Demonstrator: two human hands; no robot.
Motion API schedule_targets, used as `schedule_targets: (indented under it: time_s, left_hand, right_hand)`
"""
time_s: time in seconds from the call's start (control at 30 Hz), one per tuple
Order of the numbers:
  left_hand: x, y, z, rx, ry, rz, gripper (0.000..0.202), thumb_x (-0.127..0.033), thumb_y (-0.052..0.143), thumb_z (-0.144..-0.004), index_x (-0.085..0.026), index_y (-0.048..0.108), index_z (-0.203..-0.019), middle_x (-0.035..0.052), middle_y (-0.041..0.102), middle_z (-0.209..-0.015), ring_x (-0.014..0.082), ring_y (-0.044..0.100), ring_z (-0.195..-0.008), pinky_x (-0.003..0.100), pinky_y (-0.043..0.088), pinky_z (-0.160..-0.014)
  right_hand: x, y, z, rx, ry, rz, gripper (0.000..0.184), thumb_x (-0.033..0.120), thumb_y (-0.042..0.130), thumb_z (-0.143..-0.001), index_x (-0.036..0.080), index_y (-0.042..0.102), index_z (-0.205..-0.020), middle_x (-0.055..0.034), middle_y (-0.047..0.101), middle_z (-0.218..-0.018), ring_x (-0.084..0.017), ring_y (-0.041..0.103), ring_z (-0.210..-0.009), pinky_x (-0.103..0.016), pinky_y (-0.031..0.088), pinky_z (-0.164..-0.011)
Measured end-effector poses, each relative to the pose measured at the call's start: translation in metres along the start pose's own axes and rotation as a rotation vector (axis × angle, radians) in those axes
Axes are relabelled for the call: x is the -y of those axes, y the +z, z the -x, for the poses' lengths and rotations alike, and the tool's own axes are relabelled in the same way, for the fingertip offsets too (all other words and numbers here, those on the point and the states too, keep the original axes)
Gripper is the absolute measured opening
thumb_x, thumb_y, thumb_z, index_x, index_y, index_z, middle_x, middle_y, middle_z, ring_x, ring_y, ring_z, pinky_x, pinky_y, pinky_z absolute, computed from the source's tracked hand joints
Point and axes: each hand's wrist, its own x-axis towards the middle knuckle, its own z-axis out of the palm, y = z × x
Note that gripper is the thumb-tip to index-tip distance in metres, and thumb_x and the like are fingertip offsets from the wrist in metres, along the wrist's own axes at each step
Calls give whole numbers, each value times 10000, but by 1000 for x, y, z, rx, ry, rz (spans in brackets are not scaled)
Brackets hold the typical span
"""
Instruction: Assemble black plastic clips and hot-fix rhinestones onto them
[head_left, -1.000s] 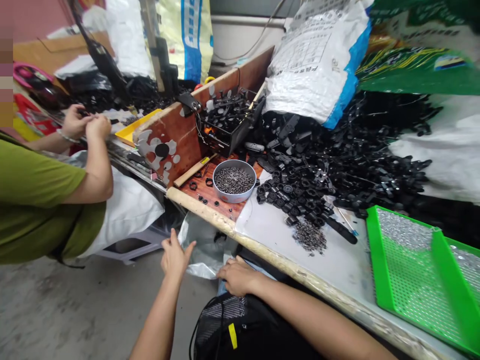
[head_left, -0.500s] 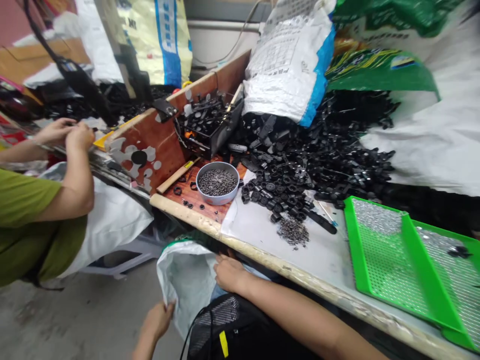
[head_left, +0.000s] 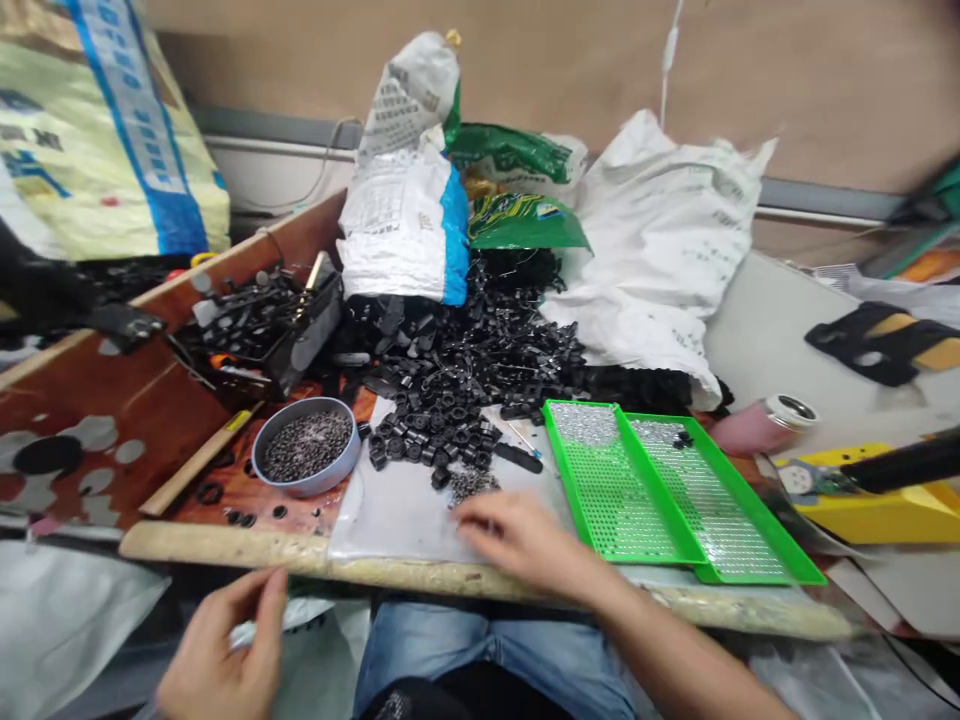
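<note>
My right hand (head_left: 517,540) rests its spread fingers on a white plastic sheet (head_left: 397,520), close to a small heap of grey metal granules (head_left: 472,485), and holds nothing I can see. Just behind lie many black plastic rings (head_left: 427,440). My left hand (head_left: 221,645) is raised below the table's wooden front edge (head_left: 225,548), beside a crumpled white sack (head_left: 300,625), with its fingers apart. A grey bowl of metal granules (head_left: 304,447) stands left of the sheet. A few loose black rings (head_left: 210,492) lie on the reddish board.
A green perforated tray (head_left: 660,490) with silvery bits stands right of the sheet. Behind rises a black heap of plastic parts (head_left: 480,350) against white sacks (head_left: 652,240). A black crate of parts (head_left: 262,335) sits behind a wooden partition (head_left: 82,420). A pink bottle (head_left: 757,425) lies further right.
The view has swung right, and the co-worker has left the frame. My right hand has moved from my lap onto the sheet. My left hand has let go of the white sack and risen.
</note>
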Motion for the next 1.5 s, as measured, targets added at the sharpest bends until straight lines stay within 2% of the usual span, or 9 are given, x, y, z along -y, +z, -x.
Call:
schedule_targets:
  time_s: [0.07, 0.17, 0.33, 0.5, 0.67, 0.8, 1.03, 1.27, 1.5]
  left_hand:
    - [-57, 25, -7, 41, 287, 160, 228, -456, 612, -869, -248, 691, -919, 56, 738, -876, 258, 680, -789, 366, 521, -798]
    - [-122, 62, -19, 290, 459, 341, 186, -373, 608, -912, -240, 738, -921, 39, 743, -822, 205, 676, -715, 304, 523, -692]
    - [-171, 106, -45, 461, 470, 446, 208, -368, 615, -928, -224, 755, -985, 52, 761, -900, 188, 690, -769, 281, 532, -696]
    - [-178, 131, -75, 455, 231, 601, 366, -446, 692, -857, -186, 739, -1111, 101, 775, -1054, 241, 714, -949, 364, 545, -881]
    - [-176, 152, -101, 504, -29, 803, 650, -555, 741, -789, -153, 659, -1293, 181, 686, -1335, 311, 620, -1260, 476, 406, -1129]
    - [-189, 155, -105, 603, -90, 902, 657, -603, 714, -805, -158, 663, -1285, 185, 697, -1314, 308, 661, -1201, 486, 480, -1059]
    - [-216, 131, -79, 879, -115, 1249, 522, -448, 836, -755, -224, 716, -1211, 91, 755, -1204, 254, 671, -1142, 344, 533, -909]
    - [-201, 121, -61, 738, -236, 1181, 567, -453, 858, -713, -197, 701, -1195, 49, 780, -939, 208, 730, -919, 328, 562, -836]
    - [-187, 117, -46, 732, -278, 1110, 601, -491, 826, -736, -230, 651, -1249, 62, 759, -1072, 225, 749, -913, 347, 600, -805]
  right_hand:
    - [-28, -31, -6, -206, 152, 240, 247, 188, 513, -979, 192, 745, -1062, -100, 770, -1064, -236, 693, -1002, -376, 510, -924]
    - [-60, -61, -27, -194, 215, 381, 177, 157, 588, -931, 168, 756, -986, -107, 765, -988, -246, 680, -975, -365, 490, -907]
    - [-75, -76, -87, -293, 205, 336, 250, 341, 576, -977, 155, 740, -1005, -112, 730, -971, -219, 668, -904, -314, 473, -818]
    - [-84, -84, -122, -365, 155, 227, 189, 310, 672, -920, 149, 744, -851, -58, 695, -833, -170, 643, -792, -272, 460, -747]
    - [-86, -97, -105, -455, 48, 97, 290, 377, 577, -974, 175, 741, -847, -42, 688, -839, -158, 640, -783, -275, 485, -727]
    - [-77, -96, -79, -526, -69, -62, 295, 426, 582, -965, 176, 738, -974, -82, 691, -987, -183, 660, -895, -294, 529, -747]
    - [-52, -79, -37, -409, -134, -167, 240, 395, 597, -966, 200, 734, -937, -58, 695, -925, -178, 657, -873, -313, 523, -772]
    - [-66, -58, -20, -148, 138, -16, 159, 179, 608, -922, 191, 724, -1030, -42, 755, -919, -174, 687, -818, -295, 519, -755]
    - [-69, -38, -43, -9, 227, 214, 135, 123, 598, -902, 162, 723, -935, -74, 707, -901, -192, 645, -842, -286, 455, -769]
